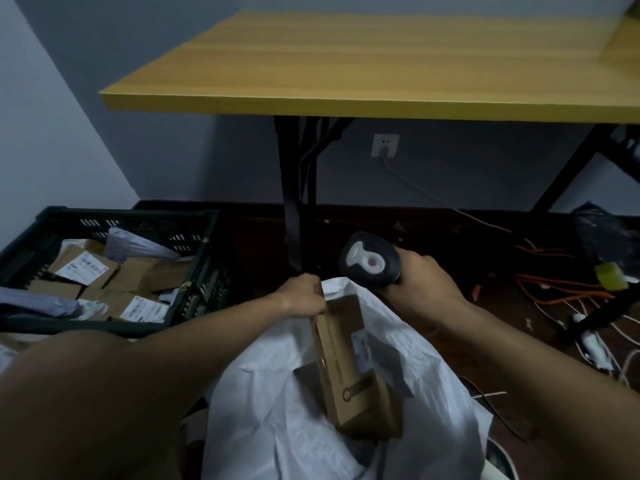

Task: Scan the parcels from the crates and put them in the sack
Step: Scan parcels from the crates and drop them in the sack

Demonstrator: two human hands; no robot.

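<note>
Cardboard parcel (346, 362), pinched by left hand (304, 296), may snag the floppy sack (277, 427) rim; right hand (422, 289) grips scanner (369, 261).

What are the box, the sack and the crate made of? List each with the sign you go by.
Box: brown cardboard, matte, with folded edges and a printed side.
Sack: white, thin and crinkled, probably woven plastic; the weave is not clear.
Crate: dark rigid plastic, judging by its moulded slotted walls.
</note>
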